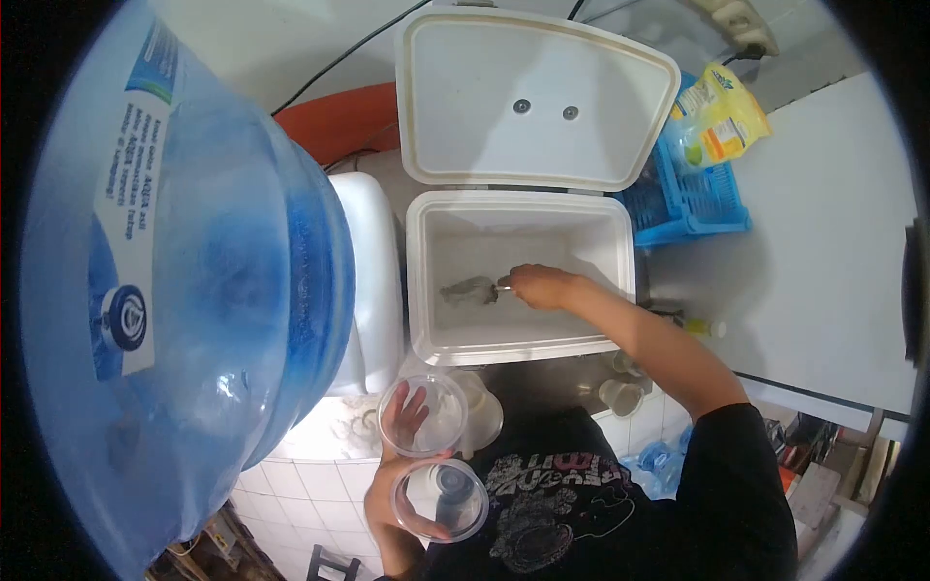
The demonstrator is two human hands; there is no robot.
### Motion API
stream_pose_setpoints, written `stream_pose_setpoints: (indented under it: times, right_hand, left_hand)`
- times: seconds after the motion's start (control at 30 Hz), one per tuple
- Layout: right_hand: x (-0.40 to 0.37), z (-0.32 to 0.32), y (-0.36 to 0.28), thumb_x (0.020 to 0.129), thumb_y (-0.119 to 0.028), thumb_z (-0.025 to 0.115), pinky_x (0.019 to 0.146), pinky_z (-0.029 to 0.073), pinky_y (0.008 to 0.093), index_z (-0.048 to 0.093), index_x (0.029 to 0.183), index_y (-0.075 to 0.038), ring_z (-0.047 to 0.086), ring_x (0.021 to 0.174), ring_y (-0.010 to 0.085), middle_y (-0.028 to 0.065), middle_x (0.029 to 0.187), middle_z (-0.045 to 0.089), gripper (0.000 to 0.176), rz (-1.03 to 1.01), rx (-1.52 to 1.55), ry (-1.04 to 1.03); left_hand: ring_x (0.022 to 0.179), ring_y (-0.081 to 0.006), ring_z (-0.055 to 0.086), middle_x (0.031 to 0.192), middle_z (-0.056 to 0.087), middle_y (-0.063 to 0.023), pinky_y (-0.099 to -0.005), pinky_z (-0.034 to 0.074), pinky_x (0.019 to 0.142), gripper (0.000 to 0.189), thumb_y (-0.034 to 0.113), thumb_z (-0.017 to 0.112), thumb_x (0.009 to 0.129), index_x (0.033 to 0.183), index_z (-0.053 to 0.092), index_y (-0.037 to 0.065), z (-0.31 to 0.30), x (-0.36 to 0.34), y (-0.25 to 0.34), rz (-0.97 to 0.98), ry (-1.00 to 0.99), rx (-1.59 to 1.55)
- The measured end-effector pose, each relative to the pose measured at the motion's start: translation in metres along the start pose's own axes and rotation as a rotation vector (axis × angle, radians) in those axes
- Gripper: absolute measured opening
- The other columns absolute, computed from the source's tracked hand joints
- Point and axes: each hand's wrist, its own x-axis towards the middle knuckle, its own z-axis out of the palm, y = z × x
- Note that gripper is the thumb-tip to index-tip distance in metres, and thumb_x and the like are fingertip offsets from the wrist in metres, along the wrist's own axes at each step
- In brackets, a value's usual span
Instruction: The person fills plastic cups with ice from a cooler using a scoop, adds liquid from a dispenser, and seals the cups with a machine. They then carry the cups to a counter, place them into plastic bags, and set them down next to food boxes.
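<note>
Head view: the left hand [387, 481] is steadying two clear tubs, fingers spreading against the upper tub [441, 412] and reaching across the lower tub [463, 496]; both are looking light and bendy, best gripped by their rims. Rightward, the scoop [472, 290] is dipping inside the open cooler [523, 352], likely stiff, maybe slippery; the right hand [542, 287] is wrapping curled fingers around its handle, the sensible hold.

Blue basket [712, 208], white cooler [617, 290]
</note>
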Motion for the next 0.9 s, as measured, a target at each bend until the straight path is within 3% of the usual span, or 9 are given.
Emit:
stream_pose_setpoints:
  times: [0.1,0.2,0.53,0.6,0.73,0.8,0.83,0.9]
  right_hand:
    - [0.000,0.007,-0.001,0.096,-0.006,0.064,0.095,0.055,0.0536,0.067,0.128,-0.001,0.068,0.109,0.0467,0.0268,0.110,0.072,0.033,-0.056,0.087,-0.127]
    - [-0.004,0.006,-0.004,0.101,-0.012,0.062,0.093,0.054,0.0540,0.068,0.117,0.002,0.069,0.104,0.0472,0.0264,0.107,0.073,0.022,-0.119,0.170,-0.048]
    - [-0.012,-0.042,-0.038,0.105,-0.025,0.056,0.092,0.053,0.0542,0.070,0.107,0.005,0.069,0.104,0.0469,0.0270,0.108,0.073,0.033,-0.144,0.190,-0.149]
    - [-0.016,-0.048,-0.045,0.104,-0.024,0.054,0.090,0.053,0.0547,0.070,0.104,0.007,0.070,0.101,0.0470,0.0281,0.104,0.073,0.035,-0.245,0.147,-0.071]
    - [-0.024,-0.074,-0.073,0.105,-0.024,0.053,0.088,0.053,0.0551,0.070,0.101,0.009,0.070,0.098,0.0474,0.0291,0.101,0.073,0.037,-0.162,0.122,-0.168]
    - [-0.027,-0.082,-0.083,0.105,-0.025,0.052,0.087,0.054,0.0554,0.071,0.098,0.009,0.070,0.097,0.0477,0.0297,0.100,0.073,0.039,-0.096,0.114,-0.208]
    - [-0.027,-0.082,-0.083,0.105,-0.025,0.052,0.087,0.054,0.0554,0.071,0.098,0.009,0.070,0.097,0.0477,0.0297,0.100,0.073,0.039,-0.098,0.112,-0.209]
    - [-0.029,-0.081,-0.084,0.106,-0.025,0.051,0.086,0.054,0.0553,0.071,0.098,0.009,0.070,0.096,0.0477,0.0299,0.099,0.073,0.040,-0.181,0.103,-0.138]
  left_hand:
    - [0.159,-0.0453,0.029,0.178,0.020,-0.0118,-0.0632,0.031,0.125,0.139,0.009,0.104,0.056,0.169,0.023,0.015,0.006,0.004,0.006,0.006,-0.019,0.031]
    - [0.158,-0.0447,0.031,0.177,0.022,-0.0116,-0.0632,0.032,0.125,0.138,0.010,0.104,0.056,0.169,0.025,0.016,0.005,0.007,0.004,-0.019,-0.025,0.012]
    - [0.159,-0.0442,0.029,0.178,0.021,-0.0076,-0.0633,0.032,0.125,0.141,0.012,0.105,0.056,0.170,0.022,0.016,0.004,0.007,-0.007,0.031,-0.025,-0.005]
    - [0.159,-0.0444,0.028,0.178,0.018,-0.0069,-0.0643,0.030,0.124,0.148,0.017,0.107,0.053,0.171,0.018,0.015,0.009,0.008,-0.010,0.080,0.049,0.067]
    - [0.157,-0.0440,0.032,0.178,0.015,-0.0115,-0.0585,0.029,0.126,0.160,0.011,0.110,0.043,0.171,0.014,0.010,0.029,0.014,0.005,0.049,0.240,-0.082]
    - [0.159,-0.0464,0.026,0.178,0.015,-0.0088,-0.0660,0.027,0.124,0.157,0.025,0.110,0.048,0.172,0.014,0.012,0.034,0.012,0.010,0.084,0.214,0.064]
    - [0.159,-0.0464,0.026,0.178,0.015,-0.0088,-0.0660,0.027,0.124,0.157,0.025,0.110,0.048,0.172,0.014,0.012,0.031,0.010,0.007,0.086,0.217,0.063]
    - [0.159,-0.0470,0.025,0.178,0.015,-0.0100,-0.0666,0.026,0.125,0.154,0.022,0.109,0.050,0.171,0.014,0.012,0.028,0.006,0.003,0.292,0.186,0.263]
